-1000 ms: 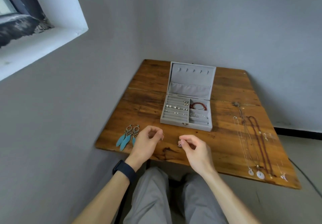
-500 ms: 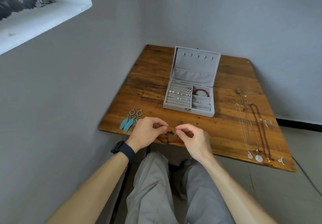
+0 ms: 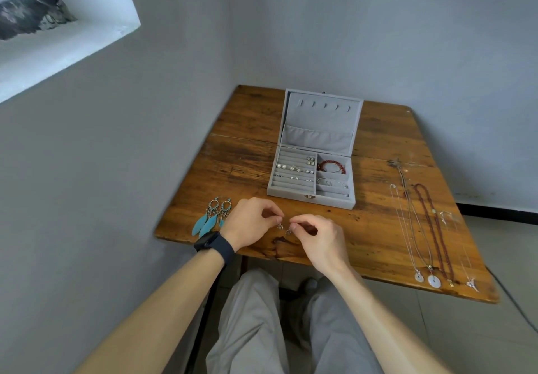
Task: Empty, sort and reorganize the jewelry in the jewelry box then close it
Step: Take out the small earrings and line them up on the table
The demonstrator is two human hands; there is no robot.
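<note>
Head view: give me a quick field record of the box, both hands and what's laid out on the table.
Jewelry box: open, lid upright
In box: stud earrings in left rolls, red bracelet in top right compartment
Left hand: pinches small silver piece
Right hand: pinches second small silver piece
Left of hands: blue feather earrings
Right side of table: necklaces laid lengthwise

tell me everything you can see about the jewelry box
The jewelry box is a grey, felt-looking rectangular case standing open on the wooden table. Its lid is raised at the back, with a row of small hooks and a pocket inside. The base has ridged slots on the left holding small stud earrings, and compartments on the right, one with a red bead bracelet, another with a thin silver bangle. A small metal clasp sits on the front wall.
</note>
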